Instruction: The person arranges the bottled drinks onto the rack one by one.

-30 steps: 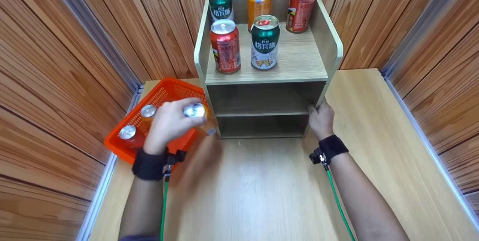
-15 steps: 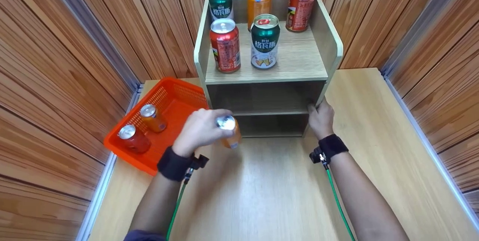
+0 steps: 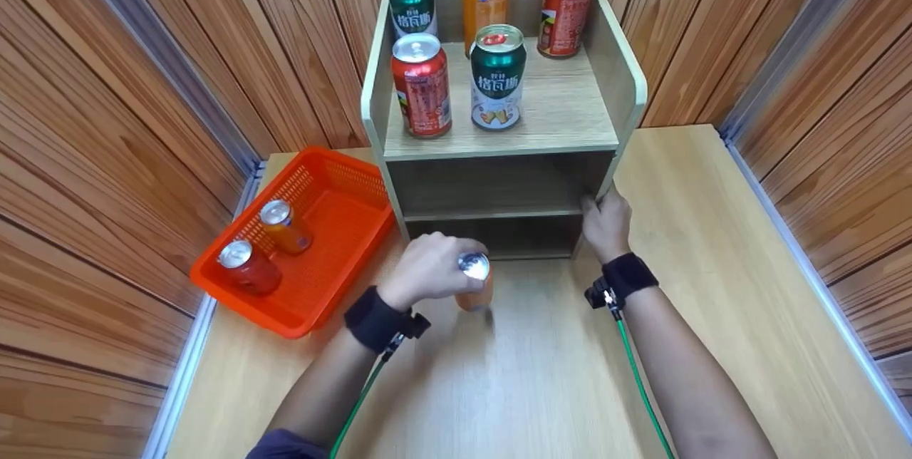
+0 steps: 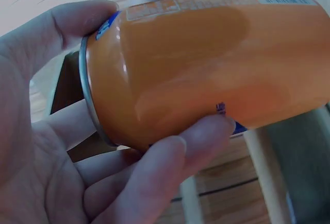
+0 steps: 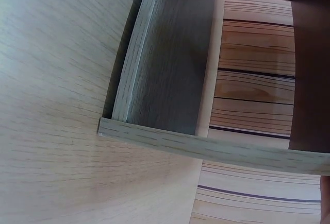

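Observation:
My left hand [image 3: 431, 270] holds an orange drink can [image 3: 476, 296] by its upper end, in front of the shelf's bottom compartment. In the left wrist view the thumb and fingers wrap the rim end of the can [image 4: 206, 64]. With my right hand [image 3: 608, 225] I grip the right side panel of the small wooden shelf [image 3: 563, 113], thumb on the inner side; its other fingers are mostly hidden behind the panel. The right wrist view shows the shelf's panel edge [image 5: 221, 149] and a bit of finger [image 5: 325, 198] at the border.
Two red cans [image 3: 422, 92] [image 3: 566, 17], two green-and-white cans [image 3: 497, 81] [image 3: 412, 10] and an orange can [image 3: 486, 6] stand on the shelf's top board. Left of the shelf, an orange-red basket [image 3: 342, 252] holds an orange can [image 3: 288, 234] and a red can [image 3: 256, 275]. Wooden walls surround the table.
My left hand has carried the orange can from over the basket's right edge, rightward and nearer me, to in front of the shelf. The right hand stays at the side panel.

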`<action>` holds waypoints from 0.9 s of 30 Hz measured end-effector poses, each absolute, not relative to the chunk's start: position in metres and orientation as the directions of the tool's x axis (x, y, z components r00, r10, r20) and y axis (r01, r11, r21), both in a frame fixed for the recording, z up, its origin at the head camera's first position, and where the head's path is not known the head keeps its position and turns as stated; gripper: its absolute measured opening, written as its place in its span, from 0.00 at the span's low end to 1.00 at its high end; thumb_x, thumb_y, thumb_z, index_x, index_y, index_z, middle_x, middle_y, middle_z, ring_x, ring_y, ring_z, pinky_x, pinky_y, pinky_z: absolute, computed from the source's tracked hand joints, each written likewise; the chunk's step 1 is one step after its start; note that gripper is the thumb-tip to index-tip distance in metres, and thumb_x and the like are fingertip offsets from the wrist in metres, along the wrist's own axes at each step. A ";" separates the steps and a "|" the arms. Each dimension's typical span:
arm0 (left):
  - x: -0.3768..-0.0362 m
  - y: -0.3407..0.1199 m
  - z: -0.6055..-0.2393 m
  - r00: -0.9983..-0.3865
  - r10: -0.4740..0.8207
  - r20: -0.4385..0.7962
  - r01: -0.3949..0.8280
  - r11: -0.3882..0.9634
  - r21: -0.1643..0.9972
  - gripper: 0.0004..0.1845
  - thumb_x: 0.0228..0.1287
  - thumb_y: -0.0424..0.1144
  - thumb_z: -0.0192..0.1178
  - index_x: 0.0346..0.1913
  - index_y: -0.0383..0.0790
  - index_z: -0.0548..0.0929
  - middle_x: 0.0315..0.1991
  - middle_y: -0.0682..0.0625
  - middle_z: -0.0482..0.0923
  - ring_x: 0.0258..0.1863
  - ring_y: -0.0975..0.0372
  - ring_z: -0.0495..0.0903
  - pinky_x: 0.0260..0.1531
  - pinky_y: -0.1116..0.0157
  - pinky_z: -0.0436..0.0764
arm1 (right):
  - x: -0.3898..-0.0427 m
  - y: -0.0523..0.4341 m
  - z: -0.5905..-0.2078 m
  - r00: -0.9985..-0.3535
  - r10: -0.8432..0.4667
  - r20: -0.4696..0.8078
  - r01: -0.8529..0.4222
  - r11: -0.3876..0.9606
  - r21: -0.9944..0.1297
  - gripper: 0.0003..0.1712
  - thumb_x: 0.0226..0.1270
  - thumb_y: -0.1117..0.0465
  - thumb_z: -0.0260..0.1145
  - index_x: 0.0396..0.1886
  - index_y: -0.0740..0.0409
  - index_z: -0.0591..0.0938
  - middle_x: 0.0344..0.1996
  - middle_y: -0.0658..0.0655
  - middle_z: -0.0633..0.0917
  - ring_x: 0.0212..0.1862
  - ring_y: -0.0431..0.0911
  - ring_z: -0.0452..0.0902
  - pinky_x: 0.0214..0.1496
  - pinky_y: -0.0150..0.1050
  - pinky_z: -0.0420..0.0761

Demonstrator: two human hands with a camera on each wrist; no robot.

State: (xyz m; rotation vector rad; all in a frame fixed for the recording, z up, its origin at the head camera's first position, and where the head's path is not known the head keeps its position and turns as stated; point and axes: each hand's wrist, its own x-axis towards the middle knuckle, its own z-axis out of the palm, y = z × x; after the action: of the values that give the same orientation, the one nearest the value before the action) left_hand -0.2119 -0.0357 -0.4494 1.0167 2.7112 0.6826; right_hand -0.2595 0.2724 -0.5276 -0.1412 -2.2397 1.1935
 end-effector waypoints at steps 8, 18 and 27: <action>-0.206 -0.012 -0.476 -0.708 0.705 -0.024 0.625 0.643 0.443 0.20 0.53 0.49 0.65 0.50 0.48 0.86 0.34 0.58 0.82 0.26 0.65 0.76 0.25 0.69 0.76 | -0.259 0.272 -0.530 -0.817 0.360 0.452 -0.172 0.596 -0.785 0.11 0.61 0.66 0.60 0.42 0.67 0.78 0.40 0.69 0.84 0.46 0.64 0.79 0.45 0.58 0.73; -0.204 0.000 -0.490 -0.685 0.729 -0.024 0.669 0.641 0.376 0.15 0.51 0.49 0.66 0.42 0.50 0.86 0.27 0.61 0.79 0.23 0.66 0.74 0.22 0.68 0.74 | -0.259 0.273 -0.528 -0.803 0.359 0.476 -0.187 0.607 -0.773 0.11 0.59 0.66 0.60 0.41 0.67 0.79 0.39 0.68 0.85 0.45 0.65 0.79 0.45 0.59 0.73; -0.208 0.003 -0.498 -0.675 0.737 -0.043 0.665 0.632 0.397 0.16 0.51 0.52 0.68 0.42 0.51 0.87 0.28 0.61 0.81 0.25 0.67 0.75 0.25 0.68 0.75 | -0.260 0.272 -0.528 -0.804 0.368 0.467 -0.180 0.598 -0.781 0.12 0.60 0.66 0.59 0.42 0.68 0.79 0.40 0.68 0.85 0.46 0.63 0.80 0.46 0.58 0.74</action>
State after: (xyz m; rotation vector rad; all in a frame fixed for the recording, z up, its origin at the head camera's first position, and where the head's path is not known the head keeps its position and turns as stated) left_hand -0.2079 0.0033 -0.4985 1.1530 2.6520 0.5237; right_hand -0.2597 0.2723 -0.5281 -0.1480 -2.2186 1.1756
